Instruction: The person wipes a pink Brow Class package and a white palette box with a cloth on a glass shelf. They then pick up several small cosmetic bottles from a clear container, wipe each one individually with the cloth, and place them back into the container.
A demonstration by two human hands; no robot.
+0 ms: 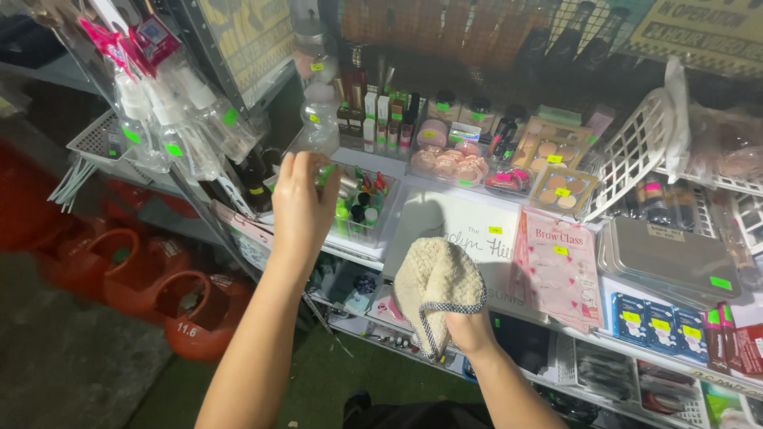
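The left hand (302, 208) curls its fingers (288, 168) into a clear plastic bin of small green-capped tubes (362, 216); what they grip cannot be told. The right hand (469, 330) clutches a cream knitted cloth with a dark-edged border (433, 290) before the white wire shelf (556, 330).

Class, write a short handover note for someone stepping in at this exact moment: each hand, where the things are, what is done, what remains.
Left hand: raised at the clear bin of small green-capped bottles, fingers at the bottles; whether it grips one cannot be told.
Right hand: closed on a cream cloth with a dark-stitched edge, held in front of the white shelf.
Done: cloth in hand, left hand at the bin.
Left: nothing shows which spots have been wiped; the cloth touches no shelf.
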